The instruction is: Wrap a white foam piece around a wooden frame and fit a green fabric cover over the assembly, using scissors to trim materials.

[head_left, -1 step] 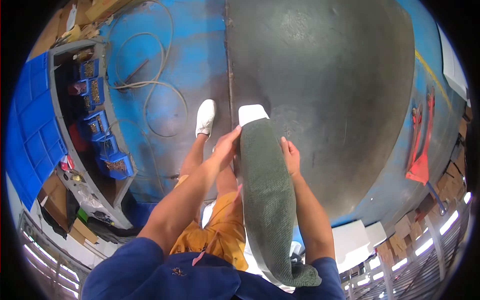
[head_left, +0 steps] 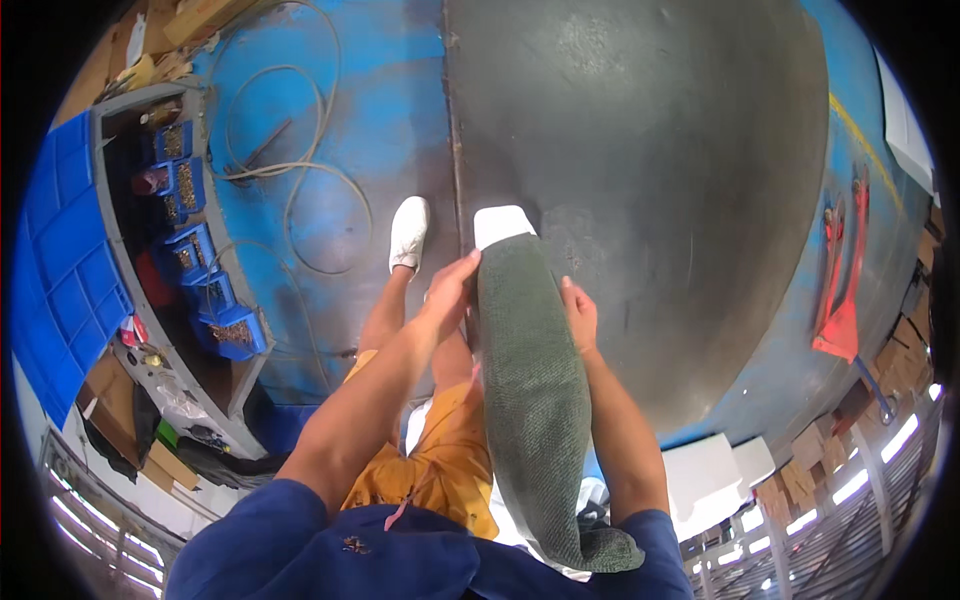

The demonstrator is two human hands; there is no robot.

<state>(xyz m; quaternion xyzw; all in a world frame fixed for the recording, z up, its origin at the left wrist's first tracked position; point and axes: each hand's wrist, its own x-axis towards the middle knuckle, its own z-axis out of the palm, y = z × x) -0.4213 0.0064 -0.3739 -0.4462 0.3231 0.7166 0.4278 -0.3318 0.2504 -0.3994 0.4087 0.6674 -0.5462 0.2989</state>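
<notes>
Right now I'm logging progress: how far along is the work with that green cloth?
Done: nothing clearly finished. In hand: the green cloth hangs long between the left hand and right hand, both gripping its upper end. Left: it is not folded or laid down on the floor.

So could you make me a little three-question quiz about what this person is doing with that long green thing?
1. True or false: both hands touch the green fabric piece.
2. Which hand is at the fabric's left edge near its far end? A) left hand B) right hand
3. Fill in: the red pallet jack stands to the person's ____ side.

Key: 1 true; 2 A; 3 right. The fabric hangs lengthwise between the forearms, its far end over a white shoe, beside the other white shoe on the blue floor.
</notes>
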